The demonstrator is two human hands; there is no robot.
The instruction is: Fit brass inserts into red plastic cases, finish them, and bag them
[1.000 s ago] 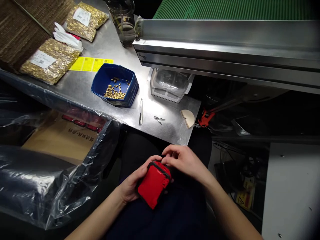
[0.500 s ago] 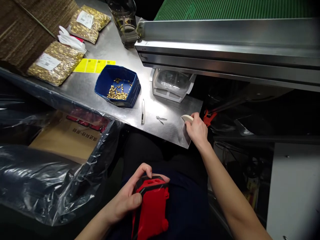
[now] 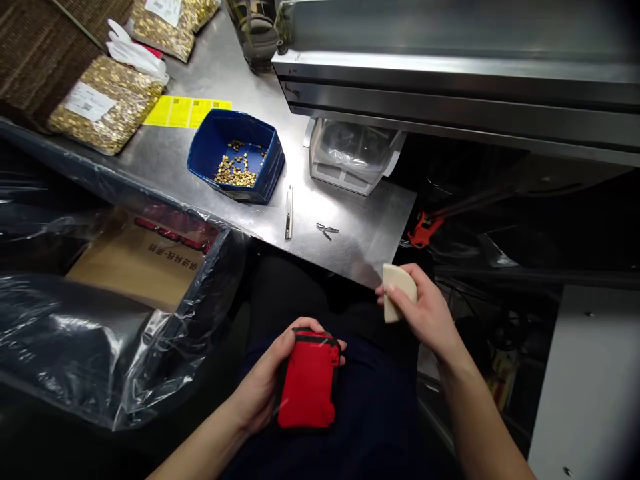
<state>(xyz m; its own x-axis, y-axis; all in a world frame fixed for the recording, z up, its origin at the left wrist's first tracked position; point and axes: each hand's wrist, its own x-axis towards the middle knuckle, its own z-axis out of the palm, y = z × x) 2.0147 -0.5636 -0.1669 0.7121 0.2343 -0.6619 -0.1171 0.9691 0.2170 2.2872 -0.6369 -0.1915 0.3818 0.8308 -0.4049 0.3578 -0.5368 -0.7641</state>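
Note:
In my left hand point(image 3: 273, 367) is a red plastic case with black edges point(image 3: 307, 387), held over my lap with its broad red face up. The fingers wrap around its far end and left side. My right hand point(image 3: 425, 310) pinches a flat cream-coloured piece with one straight and one rounded edge point(image 3: 400, 287), just off the table's near right corner. On the metal table point(image 3: 350, 250) lie a utility knife point(image 3: 289, 213) and a small metal tool point(image 3: 327, 230). Behind them stands a blue bin point(image 3: 277, 167) holding small brass-coloured pieces point(image 3: 235, 177).
A grey bin with clear plastic point(image 3: 345, 177) sits under the metal rail point(image 3: 450, 87). Bags of brass pieces point(image 3: 107, 107), a white glove point(image 3: 135, 57) and yellow labels point(image 3: 175, 111) lie at left. A plastic-lined box point(image 3: 145, 267) stands below. An orange-handled tool point(image 3: 425, 230) is at right.
My right hand has lifted the cream piece off the table corner and brought it nearer to me. My left hand has turned the red case flatter, its far end now less tilted towards me.

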